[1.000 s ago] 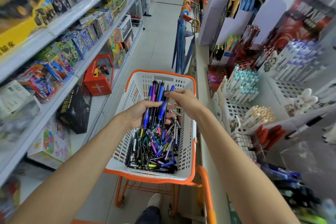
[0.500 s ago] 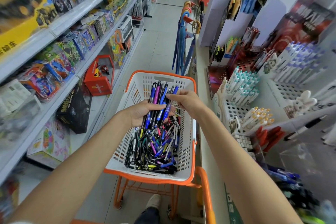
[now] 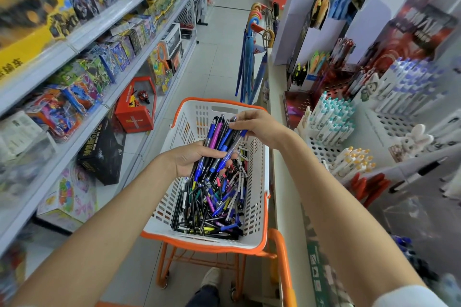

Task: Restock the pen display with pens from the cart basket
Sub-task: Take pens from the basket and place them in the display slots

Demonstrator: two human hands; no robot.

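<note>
The left hand (image 3: 193, 160) grips a bundle of pens (image 3: 219, 143) around its lower half, fingers curled about blue, purple and black barrels. The bundle stands tilted, its tops leaning to the far right. The right hand (image 3: 259, 126) reaches over from the right and pinches the upper ends of the bundle with its fingertips (image 3: 237, 124), touching a blue pen at the right edge. Both hands hover above the far half of the cart basket (image 3: 185, 132), a white perforated tub with an orange rim. A heap of loose pens (image 3: 212, 207) lies in it, piled toward the near right. The basket sits on an orange cart frame (image 3: 283, 254). On the right a counter (image 3: 279, 117) runs alongside the basket. On it stands the pen display (image 3: 321, 149), with white racks of teal-capped pens (image 3: 331, 117), yellow-capped ones nearer, and red ones nearer again. Shelves of boxed toys (image 3: 104, 57) line the left side of the aisle.
</note>
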